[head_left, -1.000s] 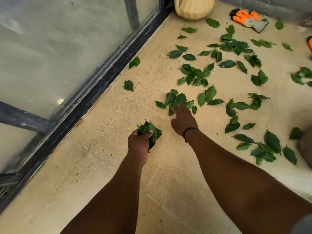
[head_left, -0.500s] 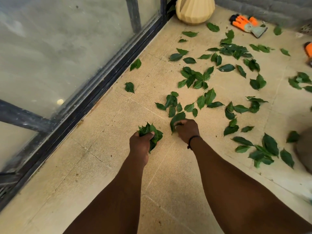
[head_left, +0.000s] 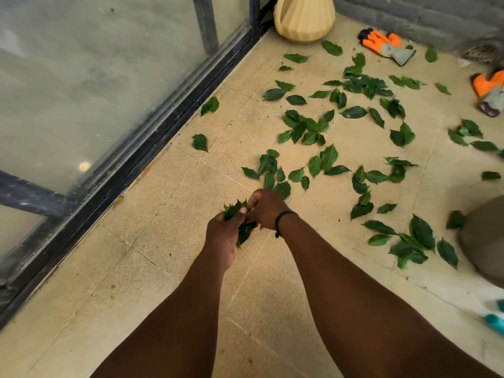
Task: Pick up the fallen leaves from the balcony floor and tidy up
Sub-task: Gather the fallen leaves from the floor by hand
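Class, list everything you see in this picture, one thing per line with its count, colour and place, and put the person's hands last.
loose leaves: dozens, green, scattered over the floor
vase: one, cream, far corner by the glass
gloves: two, orange and grey, one by the far wall, one at the right edge
glass door: one, dark frame, left side
floor: beige tiles
bunch of leaves: one, green, held in the left hand
left hand: grips the bunch
right hand: curled against the bunch

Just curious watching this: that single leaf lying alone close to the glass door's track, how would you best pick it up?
The lone leaf lies flat on the floor, so probably come from above and pinch one raised edge or its pointed tip, sliding a fingertip underneath first.
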